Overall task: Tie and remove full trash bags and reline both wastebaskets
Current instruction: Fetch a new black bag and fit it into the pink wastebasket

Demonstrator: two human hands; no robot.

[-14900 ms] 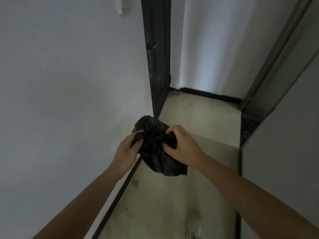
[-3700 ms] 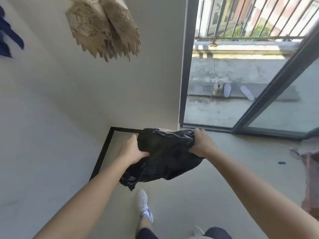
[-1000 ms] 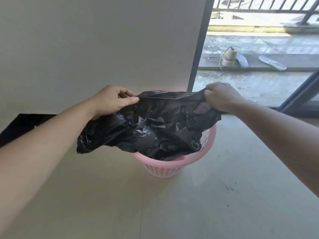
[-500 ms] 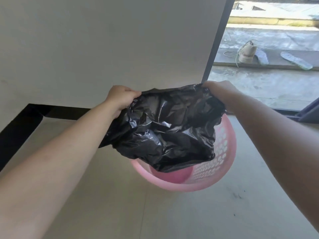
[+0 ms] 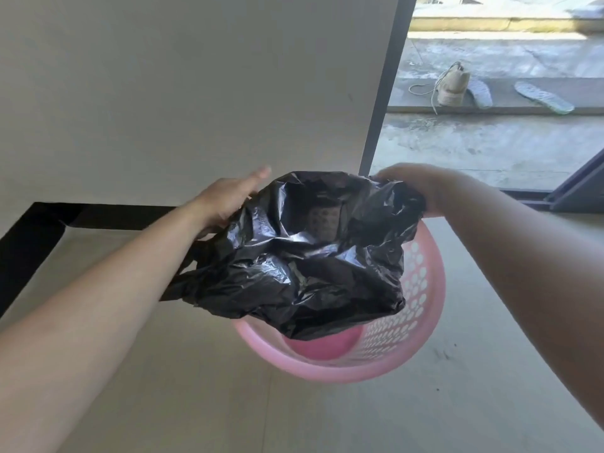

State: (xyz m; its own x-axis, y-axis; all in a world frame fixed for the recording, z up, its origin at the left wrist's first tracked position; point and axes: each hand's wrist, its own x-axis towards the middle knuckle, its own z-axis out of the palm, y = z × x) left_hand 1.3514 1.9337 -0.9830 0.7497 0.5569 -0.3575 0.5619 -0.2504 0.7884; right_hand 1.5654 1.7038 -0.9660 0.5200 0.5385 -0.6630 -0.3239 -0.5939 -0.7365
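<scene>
A pink perforated wastebasket (image 5: 421, 308) stands on the floor below my hands. Over it hangs a crumpled black trash bag (image 5: 304, 266) with its mouth spread open, so the basket wall shows through the gap. My left hand (image 5: 228, 199) grips the bag's left rim, fingers partly stretched out along the edge. My right hand (image 5: 421, 186) pinches the right rim. The bag's lower part sags into the basket and hides much of its inside; the pink bottom shows at the front.
A pale wall (image 5: 196, 93) with a black baseboard (image 5: 98, 215) is right behind the basket. A dark door frame (image 5: 382, 103) leads to a sunlit balcony holding a shoe (image 5: 452, 86) and insoles (image 5: 544, 98). Bare floor (image 5: 392, 420) lies around the basket.
I came closer and now look down into the basket. My hands have pulled the bag's mouth wider, and my left fingers have uncurled along the rim.
</scene>
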